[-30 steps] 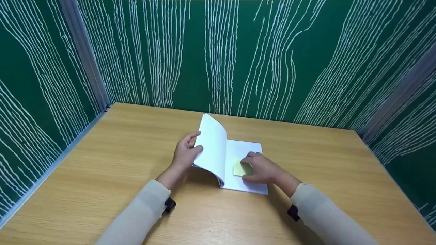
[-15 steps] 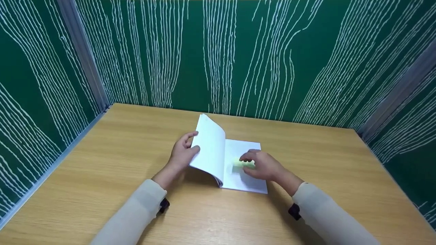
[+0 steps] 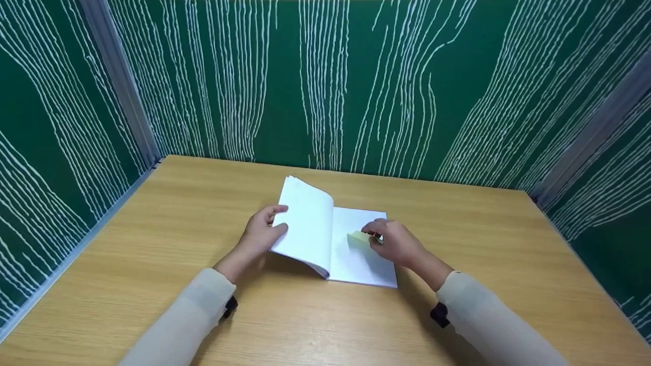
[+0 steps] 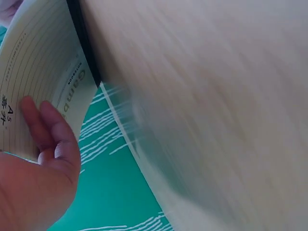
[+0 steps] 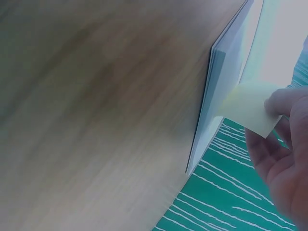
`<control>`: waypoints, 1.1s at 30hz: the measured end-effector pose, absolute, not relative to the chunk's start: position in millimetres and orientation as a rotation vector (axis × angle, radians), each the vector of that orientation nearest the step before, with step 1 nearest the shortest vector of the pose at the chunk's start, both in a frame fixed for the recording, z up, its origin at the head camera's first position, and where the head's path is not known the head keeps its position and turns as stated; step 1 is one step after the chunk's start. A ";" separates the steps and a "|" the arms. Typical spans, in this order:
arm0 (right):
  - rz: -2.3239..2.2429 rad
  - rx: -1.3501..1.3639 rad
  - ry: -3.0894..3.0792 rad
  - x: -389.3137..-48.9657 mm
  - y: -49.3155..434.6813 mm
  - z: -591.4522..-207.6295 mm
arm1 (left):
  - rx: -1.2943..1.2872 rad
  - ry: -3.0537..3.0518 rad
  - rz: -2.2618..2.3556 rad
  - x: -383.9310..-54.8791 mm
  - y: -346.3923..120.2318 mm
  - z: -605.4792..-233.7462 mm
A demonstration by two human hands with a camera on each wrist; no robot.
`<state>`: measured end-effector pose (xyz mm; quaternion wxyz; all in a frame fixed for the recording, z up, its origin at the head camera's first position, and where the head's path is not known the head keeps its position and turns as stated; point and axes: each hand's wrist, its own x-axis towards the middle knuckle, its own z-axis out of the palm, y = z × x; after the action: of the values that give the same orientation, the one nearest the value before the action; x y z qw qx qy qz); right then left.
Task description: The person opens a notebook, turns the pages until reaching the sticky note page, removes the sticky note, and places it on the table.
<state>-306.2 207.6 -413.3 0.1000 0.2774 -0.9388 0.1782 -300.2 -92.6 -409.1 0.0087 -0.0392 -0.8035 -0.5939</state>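
Note:
A notebook [image 3: 305,223] with white pages lies open on the table, its left part raised and curved. My left hand [image 3: 258,233] grips the outer edge of that raised part, thumb on the page side; in the left wrist view the fingers [image 4: 53,122] lie against the printed, lined cover. Over the flat right page [image 3: 351,267], my right hand [image 3: 399,244] pinches a pale yellow sticky note [image 3: 358,237]. The right wrist view has the sticky note [image 5: 252,106] between thumb and fingers, tilted up from the page; whether its far edge touches the page I cannot tell.
A wooden table [image 3: 315,330] carries the notebook near its middle. Green walls [image 3: 285,91] with white wavy lines stand behind and at both sides, with grey posts [image 3: 119,76] at the corners. Dark wrist devices [image 3: 440,314] sit under both sleeves.
My right hand has lifted the sticky note from lying flat on the right page to a tilt. My left hand has moved left and lowered the raised pages somewhat.

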 end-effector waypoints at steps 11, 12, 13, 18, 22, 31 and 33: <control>0.591 0.693 -2.653 -302.7 218.4 -404.7 | -0.067 -2.905 -1.223 -296.1 -95.4 -411.2; 0.589 0.688 -2.631 -302.4 220.5 -403.7 | -0.057 -2.922 -1.179 -295.4 -94.0 -410.9; 0.585 0.689 -2.608 -302.2 222.9 -402.9 | -0.044 -2.934 -1.145 -294.9 -92.7 -410.9; 0.425 0.706 -2.489 -304.0 238.5 -402.2 | 0.005 -2.953 -1.050 -293.3 -88.7 -410.7; 0.335 0.713 -2.480 -304.2 256.4 -404.3 | 0.021 -2.968 -1.011 -293.6 -88.6 -410.9; 0.159 0.721 -2.526 -303.4 291.8 -415.7 | 0.029 -3.032 -0.950 -292.2 -87.4 -410.0; 0.139 0.726 -2.555 -300.8 294.3 -417.7 | 0.031 -3.043 -0.950 -291.7 -86.8 -409.0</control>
<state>-300.8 294.3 -417.7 0.2386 0.2651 -0.9329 0.0508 -291.7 -86.8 -409.0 -0.0233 0.0098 -0.9543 -0.2979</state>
